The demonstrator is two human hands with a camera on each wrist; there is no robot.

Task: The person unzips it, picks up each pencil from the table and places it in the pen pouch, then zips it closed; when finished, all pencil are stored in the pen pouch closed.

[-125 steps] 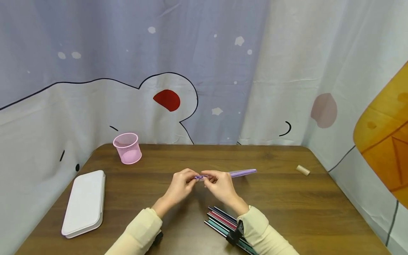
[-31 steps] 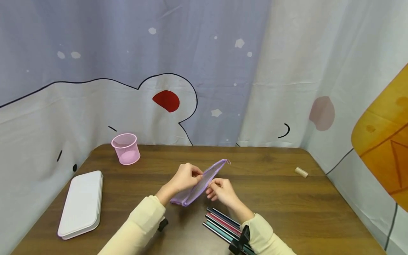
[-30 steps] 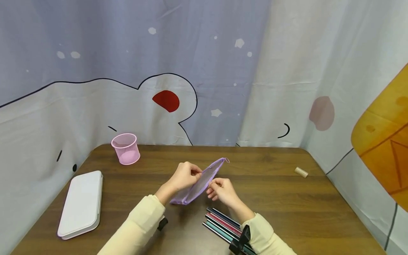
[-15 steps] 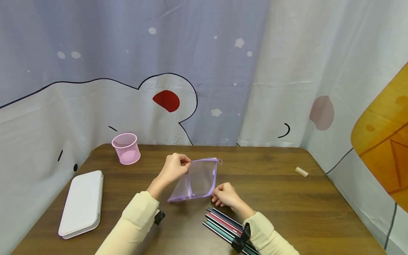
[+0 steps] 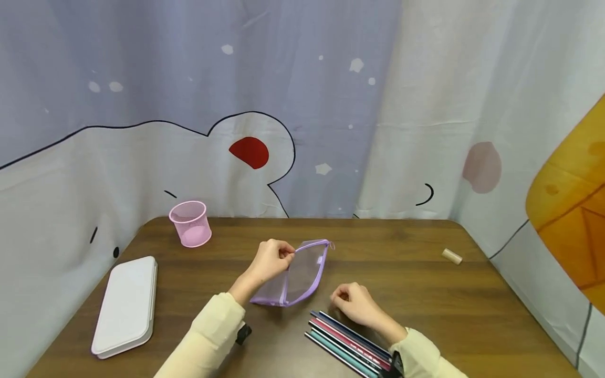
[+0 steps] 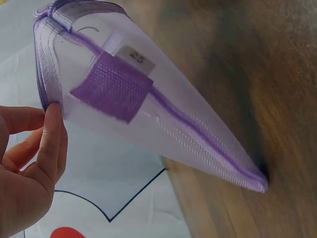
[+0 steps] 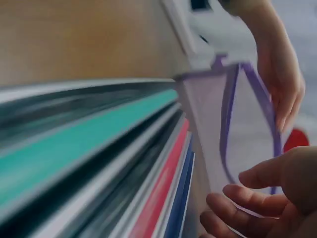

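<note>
My left hand (image 5: 268, 261) pinches the zippered edge of a purple see-through mesh pouch (image 5: 302, 278), tilted over the table with its mouth parted. In the left wrist view a purple fabric tab (image 6: 116, 87) and a small label (image 6: 136, 58) show on the pouch's seam. My right hand (image 5: 357, 305) holds nothing; its fingers are loosely bent, just beyond the ends of several pencils (image 5: 347, 346). These lie side by side in dark blue, red, black and teal. In the right wrist view the right hand's fingers (image 7: 252, 198) overlap the pouch.
A pink mesh cup (image 5: 191, 226) stands at the table's back left. In front of it lies a white case (image 5: 125, 304). A small beige cylinder (image 5: 452, 256) is at the right. A printed curtain (image 5: 331, 105) hangs behind the wooden table (image 5: 402, 252).
Earlier both hands were at the pouch's zipper. The pouch has since been spread apart, and my right hand has let go and moved right and nearer, toward the pencils. My left hand keeps its pinch.
</note>
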